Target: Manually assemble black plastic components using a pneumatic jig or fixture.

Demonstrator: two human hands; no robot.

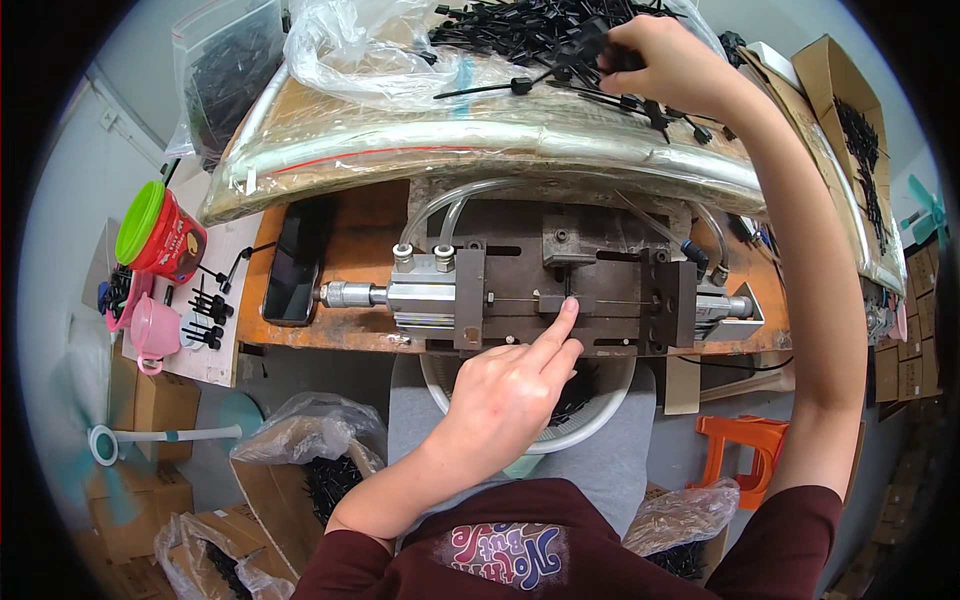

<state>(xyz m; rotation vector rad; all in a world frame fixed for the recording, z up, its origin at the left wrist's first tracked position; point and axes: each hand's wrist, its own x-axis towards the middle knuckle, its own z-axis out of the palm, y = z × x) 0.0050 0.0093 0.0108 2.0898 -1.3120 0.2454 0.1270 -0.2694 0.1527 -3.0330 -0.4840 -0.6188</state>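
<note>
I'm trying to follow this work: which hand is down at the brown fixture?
The left hand, its index finger extended to the middle of the brown fixture; the right hand is up at the pile of black cable ties.

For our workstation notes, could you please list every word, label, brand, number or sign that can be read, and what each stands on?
Dark red shirt: large multicoloured lettering on the chest, its wording not copied here.
Red tub: pale print on its side, too small to read surely.
Stacked cardboard boxes at right: dark printed marks, too small to read.
</note>
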